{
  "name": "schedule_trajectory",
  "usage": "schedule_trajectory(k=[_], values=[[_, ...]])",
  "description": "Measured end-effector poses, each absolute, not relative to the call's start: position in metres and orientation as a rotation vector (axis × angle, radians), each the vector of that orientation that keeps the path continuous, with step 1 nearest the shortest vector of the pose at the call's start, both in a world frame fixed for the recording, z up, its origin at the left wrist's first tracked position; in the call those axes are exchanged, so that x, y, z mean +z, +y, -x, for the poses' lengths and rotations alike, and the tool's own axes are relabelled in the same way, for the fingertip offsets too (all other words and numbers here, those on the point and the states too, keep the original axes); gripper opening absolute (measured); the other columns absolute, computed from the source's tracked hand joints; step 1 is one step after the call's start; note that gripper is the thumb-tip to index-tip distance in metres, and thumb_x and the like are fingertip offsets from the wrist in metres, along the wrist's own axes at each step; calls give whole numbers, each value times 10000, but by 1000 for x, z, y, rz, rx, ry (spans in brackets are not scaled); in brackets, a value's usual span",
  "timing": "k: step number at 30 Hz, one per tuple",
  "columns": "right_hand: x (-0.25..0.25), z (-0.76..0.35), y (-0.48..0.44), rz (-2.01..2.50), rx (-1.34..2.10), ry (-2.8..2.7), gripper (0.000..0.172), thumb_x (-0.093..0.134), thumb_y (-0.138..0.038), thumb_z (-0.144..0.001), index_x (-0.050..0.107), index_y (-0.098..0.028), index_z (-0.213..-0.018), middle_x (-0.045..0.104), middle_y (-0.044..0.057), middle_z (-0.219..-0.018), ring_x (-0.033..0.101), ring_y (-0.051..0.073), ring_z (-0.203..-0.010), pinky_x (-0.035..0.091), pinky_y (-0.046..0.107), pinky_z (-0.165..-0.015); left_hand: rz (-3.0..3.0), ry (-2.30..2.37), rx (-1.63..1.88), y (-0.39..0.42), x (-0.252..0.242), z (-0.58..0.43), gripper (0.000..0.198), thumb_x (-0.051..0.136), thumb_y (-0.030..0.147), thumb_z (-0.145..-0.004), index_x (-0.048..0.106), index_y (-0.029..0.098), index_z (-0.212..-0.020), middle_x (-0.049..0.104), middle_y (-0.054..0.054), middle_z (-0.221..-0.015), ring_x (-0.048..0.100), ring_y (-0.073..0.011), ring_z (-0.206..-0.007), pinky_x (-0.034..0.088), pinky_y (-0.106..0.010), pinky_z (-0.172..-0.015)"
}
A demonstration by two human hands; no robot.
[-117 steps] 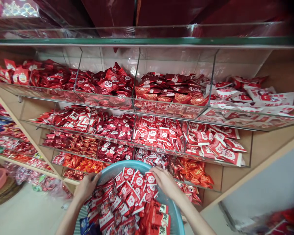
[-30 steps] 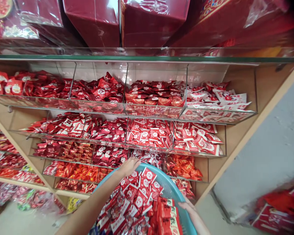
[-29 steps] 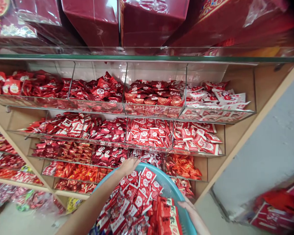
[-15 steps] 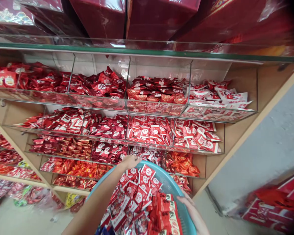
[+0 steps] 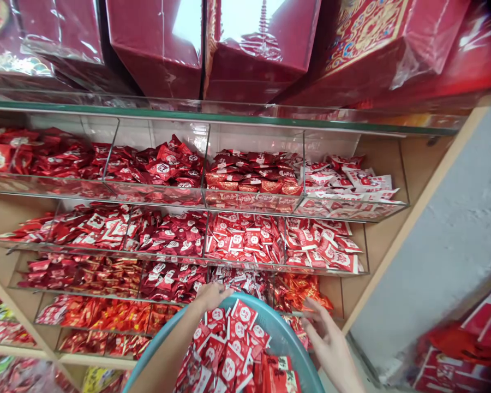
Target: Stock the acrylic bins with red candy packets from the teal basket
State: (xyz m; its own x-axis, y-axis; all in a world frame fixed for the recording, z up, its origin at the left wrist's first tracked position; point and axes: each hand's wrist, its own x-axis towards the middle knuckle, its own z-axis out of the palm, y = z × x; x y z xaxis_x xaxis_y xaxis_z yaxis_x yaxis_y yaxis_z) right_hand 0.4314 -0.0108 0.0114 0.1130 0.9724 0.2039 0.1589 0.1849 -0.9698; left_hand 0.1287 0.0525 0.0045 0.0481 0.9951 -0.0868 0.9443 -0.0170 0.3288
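Your left hand [image 5: 213, 296] grips the rim of the blue plastic basket [image 5: 284, 327] under it. Your open right hand [image 5: 329, 343] is beside the basket, with red-and-white packets [image 5: 233, 352] to its left, inside.

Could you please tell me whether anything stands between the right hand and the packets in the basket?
Yes: in this view, the basket rim lies between the right hand and the packets.
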Motion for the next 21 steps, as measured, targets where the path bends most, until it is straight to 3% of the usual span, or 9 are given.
schedule_trajectory(k=[3, 7, 10, 15, 21], values=[[58, -411, 1, 1198, 736, -1502, 465, 544, -349, -731, 489, -218, -1174, 560, 93, -1146, 573, 220, -898, 488, 291, -649, -2030, 1996, 256, 52, 3, -129, 654, 205, 681, -751, 656, 207, -737, 686, -81, -784, 624, -234, -783, 413, -287, -640], [109, -370, 22, 1005, 411, -1817, 366, 428, -275, -816, 462, -215, -1176, 576, 72, -1069, 566, 187, -886, 453, 341, -803, -2027, 1999, 253, 51, 0, -129, 663, 189, 692, -746, 648, 215, -732, 685, -66, -768, 627, -219, -753, 416, -277, -633], [133, -342, 47, 975, 93, -2031, 326, 381, -222, -837, 474, -201, -1148, 534, 79, -1106, 503, 198, -1009, 400, 350, -889, -2026, 2012, 255, 52, -1, -129, 666, 189, 696, -743, 647, 213, -724, 686, -70, -770, 629, -222, -757, 416, -276, -631], [152, -316, 90, 1202, -305, -2157, 328, 421, -231, -826, 462, -178, -1147, 526, 102, -1083, 489, 233, -990, 427, 336, -798, -1984, 2036, 252, 52, 0, -130, 651, 210, 690, -743, 657, 218, -733, 690, -82, -816, 624, -247, -814, 422, -298, -658], [151, -307, 106, 1315, -431, -2210, 302, 474, -293, -816, 481, -162, -1089, 560, 109, -1000, 497, 251, -948, 417, 338, -766, -1933, 2039, 248, 51, 3, -132, 637, 238, 692, -739, 664, 218, -756, 692, -72, -838, 622, -225, -836, 422, -279, -688]])
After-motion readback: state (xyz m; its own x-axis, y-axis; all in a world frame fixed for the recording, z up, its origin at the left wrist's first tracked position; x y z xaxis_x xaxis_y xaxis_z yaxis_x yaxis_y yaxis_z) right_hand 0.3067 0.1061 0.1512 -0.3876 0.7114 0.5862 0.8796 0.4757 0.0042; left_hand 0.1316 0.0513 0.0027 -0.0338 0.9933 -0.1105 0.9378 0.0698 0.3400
